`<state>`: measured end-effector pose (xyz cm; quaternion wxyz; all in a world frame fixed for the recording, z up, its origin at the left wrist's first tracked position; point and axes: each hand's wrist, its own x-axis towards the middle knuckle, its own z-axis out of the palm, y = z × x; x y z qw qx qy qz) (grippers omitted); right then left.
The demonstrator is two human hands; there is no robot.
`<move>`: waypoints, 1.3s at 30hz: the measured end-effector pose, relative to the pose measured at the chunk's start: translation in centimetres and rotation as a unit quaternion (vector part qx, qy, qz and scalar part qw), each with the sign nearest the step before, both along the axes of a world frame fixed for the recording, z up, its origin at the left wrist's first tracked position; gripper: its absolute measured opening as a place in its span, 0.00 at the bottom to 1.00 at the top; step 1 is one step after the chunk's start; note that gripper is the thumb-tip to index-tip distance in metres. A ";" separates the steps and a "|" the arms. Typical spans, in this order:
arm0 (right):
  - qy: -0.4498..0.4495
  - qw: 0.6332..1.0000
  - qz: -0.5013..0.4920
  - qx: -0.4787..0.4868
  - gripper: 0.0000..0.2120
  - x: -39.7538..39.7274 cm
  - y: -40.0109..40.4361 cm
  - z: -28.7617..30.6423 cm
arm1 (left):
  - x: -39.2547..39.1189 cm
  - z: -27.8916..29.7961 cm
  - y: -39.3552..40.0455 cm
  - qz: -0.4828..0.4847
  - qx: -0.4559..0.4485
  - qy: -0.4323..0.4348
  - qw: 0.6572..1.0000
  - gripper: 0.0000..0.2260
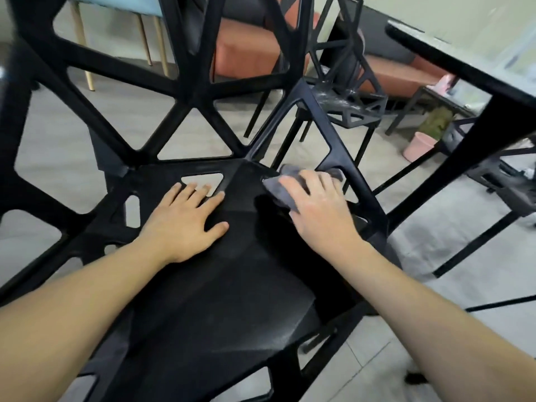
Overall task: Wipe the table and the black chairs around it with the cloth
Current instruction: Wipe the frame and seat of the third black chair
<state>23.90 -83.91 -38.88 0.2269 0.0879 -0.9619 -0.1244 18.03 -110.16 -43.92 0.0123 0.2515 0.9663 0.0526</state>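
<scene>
From the head camera, I am bent over a black chair [232,271], and both my hands are on its seat. My left hand [185,224] lies flat with the fingers spread and straight, holding nothing, just pressing down near a triangular hole in the seat. My right hand [316,207] is on top of the grey cloth [278,192], fingers laid over it and pushing it against the back right corner of the seat, where the seat meets the side frame. Whether my thumb is tucked round the cloth's edge I cannot tell; it reads as a flat press more than a pinch.

The cloth looks soft and limp, bunched under my palm, so I judge it will fold and slide wherever I push; best to keep my whole palm on it rather than pinch a corner. The chair looks stiff, a hard open lattice with many holes and thin struts, likely light enough to shift, which is why my free hand steadies it.

The table [464,62] stands to my right, another black chair [348,105] beyond, a pink bin [417,146] on the floor.
</scene>
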 end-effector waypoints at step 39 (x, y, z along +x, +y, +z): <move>-0.124 0.957 -0.053 -0.258 0.26 9.4 -4.6 -1.5 | 0.6 -0.1 2.5 0.074 -0.023 -0.003 0.997 0.28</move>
